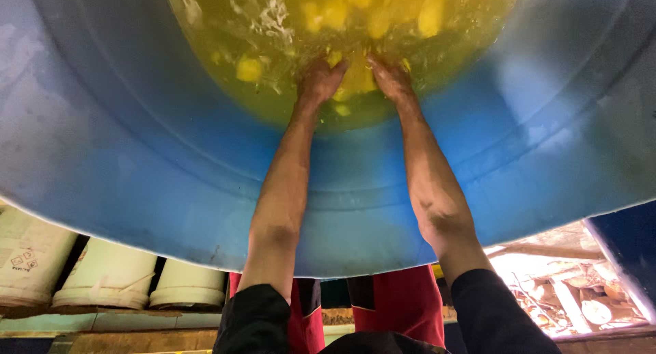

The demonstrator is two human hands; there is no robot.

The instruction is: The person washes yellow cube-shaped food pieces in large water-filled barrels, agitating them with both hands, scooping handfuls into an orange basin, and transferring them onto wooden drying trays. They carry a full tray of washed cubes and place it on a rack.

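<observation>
I am reaching both arms deep into the big blue barrel (pixel 137 156), and I judge it is best to be moving slowly and scooping from below, so the yellow liquid (pixel 273 60) is not splashing. The left hand (pixel 320 80) and right hand (pixel 391 77) are lying loosely curved, gripping nothing, with the yellow pieces (pixel 359 77) floating between and just beyond the fingers (pixel 336 72).

Three white plastic buckets (pixel 102 275) stand in a row on a wooden ledge (pixel 137 340). Well to the right of the buckets, a brightly lit patch of ground (pixel 567 286) holds scattered wooden scraps and debris.
</observation>
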